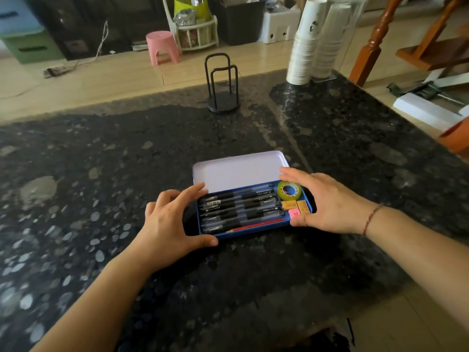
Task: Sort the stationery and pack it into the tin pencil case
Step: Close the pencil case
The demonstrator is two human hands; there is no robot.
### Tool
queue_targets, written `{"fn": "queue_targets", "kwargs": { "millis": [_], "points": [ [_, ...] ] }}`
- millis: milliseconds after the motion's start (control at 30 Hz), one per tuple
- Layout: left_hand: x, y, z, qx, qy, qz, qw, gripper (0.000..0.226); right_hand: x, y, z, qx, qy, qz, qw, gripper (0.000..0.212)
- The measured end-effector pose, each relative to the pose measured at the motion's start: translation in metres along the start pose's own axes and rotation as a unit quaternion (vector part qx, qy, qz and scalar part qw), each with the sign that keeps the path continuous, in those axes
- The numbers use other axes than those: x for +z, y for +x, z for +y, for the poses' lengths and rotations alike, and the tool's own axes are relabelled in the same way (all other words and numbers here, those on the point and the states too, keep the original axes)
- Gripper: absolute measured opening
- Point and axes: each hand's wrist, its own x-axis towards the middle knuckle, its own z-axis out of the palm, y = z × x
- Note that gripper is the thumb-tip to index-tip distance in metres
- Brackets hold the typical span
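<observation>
A blue tin pencil case (243,231) with its pale lilac lid (236,171) standing open sits near the middle of a dark speckled stone worktop (101,174), framed at both short ends by a person's bare hands. The left hand (167,219) cups the case's left end, fingers spread apart, thumb lying along the front rim and fingertips reaching the back left corner by the lid. The right hand (327,204) is likewise spread around the right end, thumb at the front right corner and fingers over the back edge; a thin red cord bracelet (370,219) circles that wrist. Inside, a row of black-capped pens (236,207) fills the left and centre, with a red pencil (256,226) lying along the front wall. At the right end lie a roll of yellow-green tape (289,190), two orange erasers (297,206) and a pink eraser (294,213), packed close together. The worktop lies bare on every side of the case. Well behind stand a black wire holder (222,85) and, at the far right edge, stacks of white paper cups (314,39).
</observation>
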Motion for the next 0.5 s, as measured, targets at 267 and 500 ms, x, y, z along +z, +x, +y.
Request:
{"fn": "queue_targets", "kwargs": {
  "millis": [267,500],
  "points": [
    [-0.002,0.017,0.002,-0.102,-0.167,0.054,0.979,0.080,-0.010,0.019,0.000,0.023,0.136,0.083,0.987,0.079],
    [0.004,0.035,0.025,-0.187,-0.443,0.093,0.872,0.076,0.005,0.040,-0.001,0.091,0.333,0.117,0.931,0.074]
  ]
}}
